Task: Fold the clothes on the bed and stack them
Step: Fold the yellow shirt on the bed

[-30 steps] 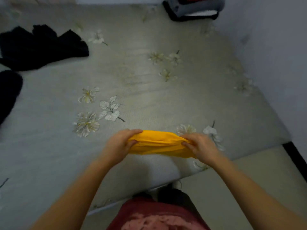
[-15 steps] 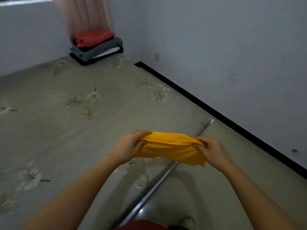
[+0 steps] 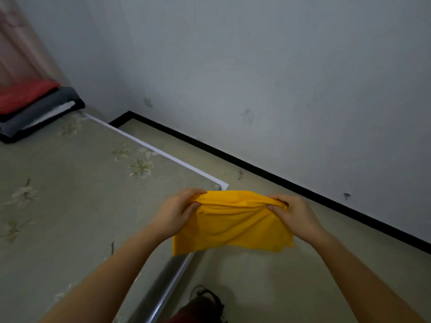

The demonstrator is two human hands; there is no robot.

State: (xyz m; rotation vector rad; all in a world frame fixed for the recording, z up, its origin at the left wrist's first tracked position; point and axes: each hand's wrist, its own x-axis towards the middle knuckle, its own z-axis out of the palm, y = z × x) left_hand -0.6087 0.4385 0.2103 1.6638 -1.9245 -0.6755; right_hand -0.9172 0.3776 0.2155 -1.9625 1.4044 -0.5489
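A folded yellow garment (image 3: 233, 224) hangs in the air over the bed's near right corner and the floor beside it. My left hand (image 3: 177, 213) pinches its upper left edge and my right hand (image 3: 291, 213) pinches its upper right edge. A stack of folded clothes (image 3: 37, 108), red on top, then grey, white and black, sits at the far corner of the bed (image 3: 70, 206), well away from both hands.
The bed has a pale floral cover and a white edge (image 3: 163, 157) running along its right side. A grey wall (image 3: 279, 78) with a black skirting strip (image 3: 279, 178) stands to the right. A narrow strip of floor (image 3: 268, 276) lies between bed and wall.
The view has swung further right toward the wall. The yellow garment has moved from above the bed to past its right corner and hangs lower below my hands. The black clothes have left view.
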